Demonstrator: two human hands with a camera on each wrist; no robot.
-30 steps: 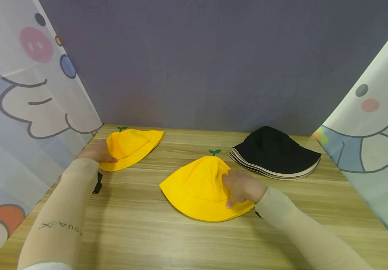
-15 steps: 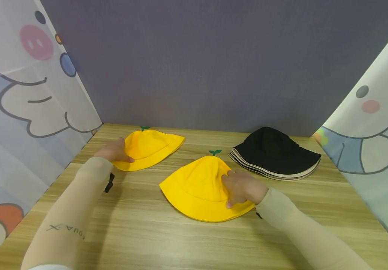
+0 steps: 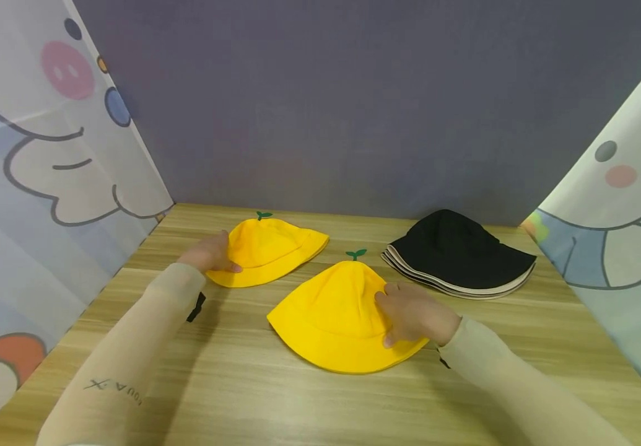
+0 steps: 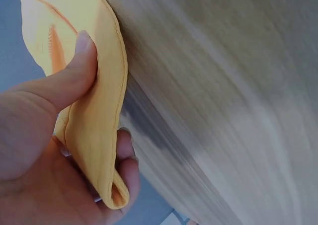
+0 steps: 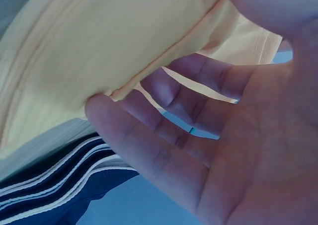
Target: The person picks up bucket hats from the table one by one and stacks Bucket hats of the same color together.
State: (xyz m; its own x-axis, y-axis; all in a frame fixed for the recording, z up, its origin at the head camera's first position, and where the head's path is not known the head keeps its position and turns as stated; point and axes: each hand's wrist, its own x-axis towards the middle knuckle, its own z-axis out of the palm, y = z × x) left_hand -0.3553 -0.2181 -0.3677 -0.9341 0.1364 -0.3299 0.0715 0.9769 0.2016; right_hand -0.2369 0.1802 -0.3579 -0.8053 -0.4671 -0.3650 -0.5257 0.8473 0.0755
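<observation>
A yellow bucket hat (image 3: 264, 244) with a green sprout on its crown lies at the back left of the table. My left hand (image 3: 212, 253) pinches its left brim, thumb on top and fingers beneath; the left wrist view shows the brim folded (image 4: 102, 130) between them. A larger-looking yellow bucket hat (image 3: 331, 310), also topped by a sprout, stands in the middle. On its right side my right hand (image 3: 417, 313) holds the cloth, thumb by the brim and fingers against the crown. In the right wrist view the curled fingers meet the hat's seam (image 5: 164, 51).
Black bucket hats (image 3: 459, 251) with pale edges are stacked at the back right, just behind my right hand. A grey panel (image 3: 320, 111) closes off the back of the wooden table (image 3: 253, 396). Cartoon-printed sheets (image 3: 36, 186) flank both sides.
My left hand has moved right, bringing the rear yellow bucket hat closer to the middle one. My right hand stays on the middle hat, which keeps its place apart from a slight view shift.
</observation>
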